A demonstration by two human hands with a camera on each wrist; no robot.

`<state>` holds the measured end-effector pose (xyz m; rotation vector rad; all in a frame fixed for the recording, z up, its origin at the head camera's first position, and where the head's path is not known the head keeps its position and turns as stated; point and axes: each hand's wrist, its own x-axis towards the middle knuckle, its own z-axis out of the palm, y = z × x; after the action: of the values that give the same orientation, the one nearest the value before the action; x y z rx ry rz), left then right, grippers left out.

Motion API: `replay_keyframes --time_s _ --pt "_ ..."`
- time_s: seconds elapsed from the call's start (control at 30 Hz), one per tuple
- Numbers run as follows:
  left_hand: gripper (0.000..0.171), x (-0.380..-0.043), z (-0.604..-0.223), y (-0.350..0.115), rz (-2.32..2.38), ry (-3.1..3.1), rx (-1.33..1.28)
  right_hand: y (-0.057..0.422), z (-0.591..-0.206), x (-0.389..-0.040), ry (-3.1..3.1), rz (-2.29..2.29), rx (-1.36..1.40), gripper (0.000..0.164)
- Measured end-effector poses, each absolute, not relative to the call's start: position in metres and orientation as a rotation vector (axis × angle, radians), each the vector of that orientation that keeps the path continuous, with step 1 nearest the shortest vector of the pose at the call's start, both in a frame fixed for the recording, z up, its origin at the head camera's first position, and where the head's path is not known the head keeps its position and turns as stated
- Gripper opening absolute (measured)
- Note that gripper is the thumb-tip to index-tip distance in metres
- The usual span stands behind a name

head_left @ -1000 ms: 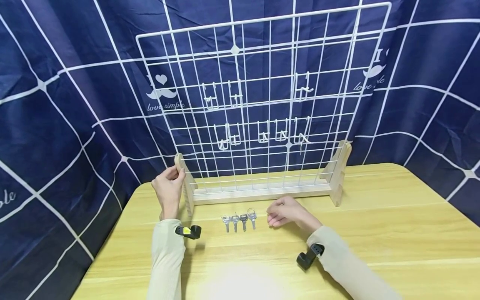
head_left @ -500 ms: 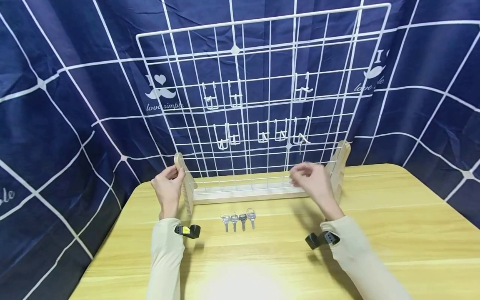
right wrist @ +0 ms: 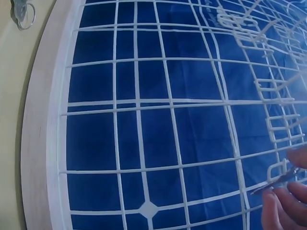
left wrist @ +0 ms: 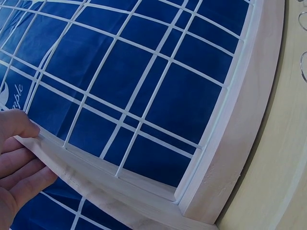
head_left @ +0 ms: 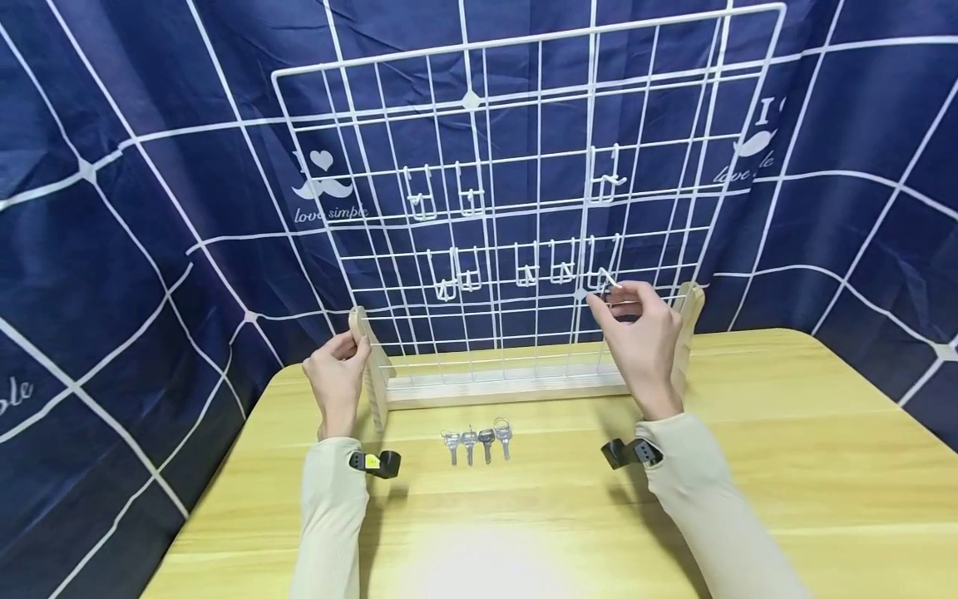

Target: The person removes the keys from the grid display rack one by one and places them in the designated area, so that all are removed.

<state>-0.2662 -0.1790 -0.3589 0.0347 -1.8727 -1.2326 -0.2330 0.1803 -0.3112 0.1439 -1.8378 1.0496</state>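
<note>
My left hand (head_left: 338, 374) pinches the left wooden upright (head_left: 358, 320) of a stand that bears a white wire grid (head_left: 539, 100); in the left wrist view, thumb and fingers grip the upright's edge. My right hand (head_left: 639, 333) is raised at the lower right wire hook (head_left: 601, 274). Thumb and forefinger stand slightly apart on either side of a small key (right wrist: 280, 179) hanging at that hook, its top partly covered by the fingers in the right wrist view. Several other keys (head_left: 486, 439), with rings, lie in a row on the table before the stand.
Several more white hooks hang on the grid, among them an upper right hook (head_left: 606, 179) and a lower middle hook (head_left: 527, 270). The right wooden upright (head_left: 692, 308) stands close behind my right hand. A dark blue curtain (head_left: 150, 66) surrounds the yellow wooden table (head_left: 786, 466).
My right hand has risen from beside the row of keys, passing before the stand's base, up to the key on the lower right hook. The left hand stays on the upright.
</note>
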Motion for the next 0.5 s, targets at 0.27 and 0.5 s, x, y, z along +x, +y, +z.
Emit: replay_keyframes --time_s 0.27,0.5 --pt "0.016 -0.265 -0.3561 -0.1794 -1.224 -1.867 0.018 0.178 -0.3091 -0.2377 -1.793 1.032 0.14 0.026" --pt "0.016 -0.264 -0.3575 -0.179 -1.232 -1.881 0.039 0.1794 -0.3073 -0.2355 -1.757 1.071 0.159 0.015"
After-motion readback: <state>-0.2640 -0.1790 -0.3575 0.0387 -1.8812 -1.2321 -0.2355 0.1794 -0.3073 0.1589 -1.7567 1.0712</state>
